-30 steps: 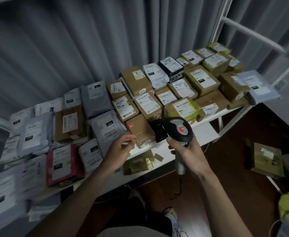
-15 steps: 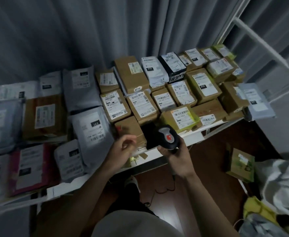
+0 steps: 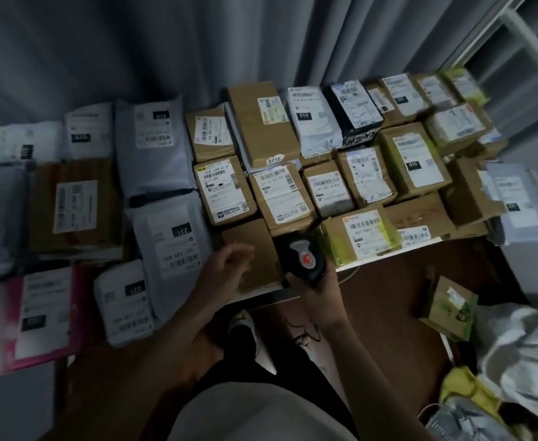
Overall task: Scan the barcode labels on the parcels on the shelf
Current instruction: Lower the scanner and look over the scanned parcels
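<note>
Parcels [image 3: 280, 198] crowd the shelf [image 3: 344, 268], just beyond right hand's [image 3: 320, 289] grip wrapped on scanner [image 3: 304, 261]. Left hand [image 3: 229, 265] loose, holds nothing, over plain box [image 3: 255, 249]. Mid-scan; next probably needs aiming at a label.

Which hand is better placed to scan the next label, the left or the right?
The right hand: it already grips the scanner, aimed toward the box with yellow tape. The left hand holds nothing, over a plain brown box.
</note>
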